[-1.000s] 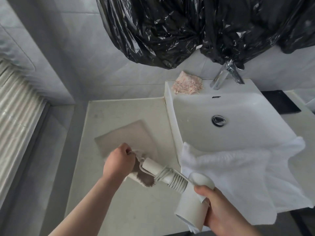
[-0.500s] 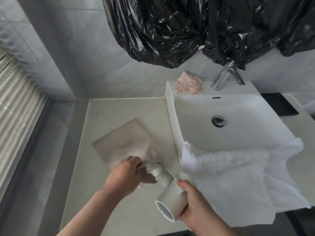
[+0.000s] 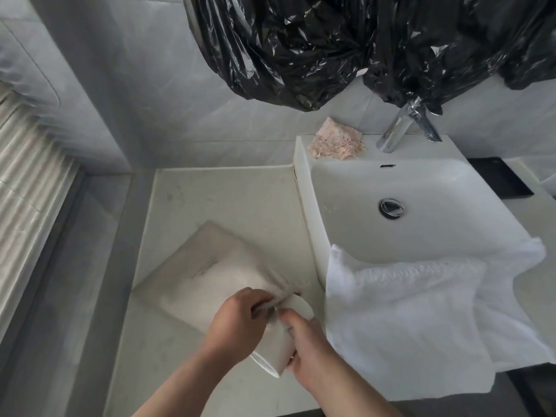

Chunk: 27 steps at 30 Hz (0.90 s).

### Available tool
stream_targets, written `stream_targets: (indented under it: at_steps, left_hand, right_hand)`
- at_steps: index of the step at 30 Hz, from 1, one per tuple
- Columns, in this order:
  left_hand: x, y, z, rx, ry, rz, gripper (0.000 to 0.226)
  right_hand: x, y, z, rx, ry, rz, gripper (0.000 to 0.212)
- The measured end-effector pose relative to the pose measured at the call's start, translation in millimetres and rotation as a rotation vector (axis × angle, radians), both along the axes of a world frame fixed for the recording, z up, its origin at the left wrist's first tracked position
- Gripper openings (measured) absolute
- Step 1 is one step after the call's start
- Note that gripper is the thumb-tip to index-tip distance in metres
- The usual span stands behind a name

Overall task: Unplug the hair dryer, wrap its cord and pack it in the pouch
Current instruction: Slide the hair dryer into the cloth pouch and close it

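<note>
- The left hand (image 3: 237, 320), at lower centre of the frame, pinches the gathered mouth of the pouch (image 3: 204, 266), fingers curled on the fabric.
- The right hand (image 3: 310, 353), just right of it, is wrapped round the white barrel of the hair dryer (image 3: 275, 353). The two hands are almost touching.
- The hair dryer sits at the pouch's mouth with its barrel outside and its open end pointing toward the bottom edge. The rest is hidden by the fabric and the hands, and its cord cannot be seen.
- The beige pouch lies flat on the pale desk (image 3: 225, 194), stretching toward the upper left from the hands.
- A white sink (image 3: 304, 206) stands right of the pouch, with a white towel (image 3: 406, 311) draped over its near edge.
- A chrome faucet (image 3: 403, 124) and a pinkish cloth (image 3: 337, 139) are on the sink's far rim.
- Black plastic bags (image 3: 331, 40) hang across the top of the frame.
</note>
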<state>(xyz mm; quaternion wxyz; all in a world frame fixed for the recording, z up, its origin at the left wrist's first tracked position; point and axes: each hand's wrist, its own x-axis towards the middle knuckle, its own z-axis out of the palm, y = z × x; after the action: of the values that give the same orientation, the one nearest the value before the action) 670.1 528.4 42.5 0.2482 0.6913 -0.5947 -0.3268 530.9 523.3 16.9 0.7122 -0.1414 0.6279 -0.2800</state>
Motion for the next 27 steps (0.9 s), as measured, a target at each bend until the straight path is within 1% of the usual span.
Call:
stream_targets:
  at_steps: [2, 3, 5, 6, 7, 9, 11, 14, 15, 17, 19, 22, 23, 24, 26, 27]
  left_hand:
    - [6.9, 11.3, -6.3, 0.015, -0.018, -0.104, 0.050]
    - [13.1, 17.4, -12.9, 0.005, -0.048, -0.122, 0.054]
    - [25.8, 29.7, -27.8, -0.013, -0.142, -0.125, 0.055]
    - [29.9, 35.6, -32.7, 0.011, -0.181, -0.112, 0.052]
    - [31.3, 40.2, -36.2, 0.041, -0.189, -0.081, 0.045]
    - [27.8, 45.7, -37.3, 0.074, -0.139, 0.017, 0.027]
    - [22.6, 45.7, -38.5, 0.061, -0.095, 0.118, 0.031]
    - [18.9, 41.6, -39.6, -0.016, -0.115, 0.298, 0.023]
    - [17.5, 39.8, -39.3, -0.021, -0.105, 0.352, 0.023]
    - [13.2, 39.5, -40.1, -0.022, -0.077, 0.367, 0.027]
    - [9.2, 43.5, -44.9, -0.002, -0.074, 0.374, 0.027]
    - [8.8, 44.0, -54.4, 0.122, -0.043, 0.465, 0.023]
    - [8.3, 44.0, -56.8, 0.149, -0.045, 0.440, 0.028]
    - [7.3, 43.9, -59.1, 0.131, -0.036, 0.392, 0.037]
    - [6.0, 43.9, -61.6, 0.028, 0.013, 0.299, 0.050]
    - [6.0, 43.9, -60.1, -0.007, 0.031, 0.270, 0.052]
  right_hand:
    - [-1.3, -7.1, -4.1, 0.036, -0.026, -0.018, 0.067]
    - [-1.4, -10.6, -6.3, 0.063, -0.024, -0.041, 0.069]
    - [-0.4, -14.7, -9.2, 0.097, -0.020, -0.094, 0.077]
    - [0.6, -16.3, -11.2, 0.108, -0.020, -0.116, 0.080]
    - [2.0, -17.6, -12.8, 0.114, -0.030, -0.134, 0.081]
    - [4.6, -19.0, -16.3, 0.124, -0.052, -0.184, 0.077]
    - [9.3, -20.7, -17.9, 0.122, -0.060, -0.225, 0.079]
    - [17.2, -21.1, -22.0, 0.121, -0.082, -0.275, 0.084]
    - [19.5, -21.3, -22.4, 0.120, -0.086, -0.289, 0.084]
    - [22.5, -22.4, -24.8, 0.119, -0.111, -0.306, 0.082]
    - [24.3, -24.5, -26.9, 0.104, -0.150, -0.294, 0.076]
    - [28.8, -26.8, -30.6, 0.108, -0.196, -0.280, 0.074]
    - [31.3, -26.8, -30.9, 0.122, -0.198, -0.291, 0.075]
    - [33.9, -25.8, -31.7, 0.130, -0.194, -0.294, 0.076]
    - [38.3, -25.5, -32.3, 0.120, -0.169, -0.297, 0.078]
    - [39.9, -25.9, -32.2, 0.117, -0.156, -0.306, 0.079]
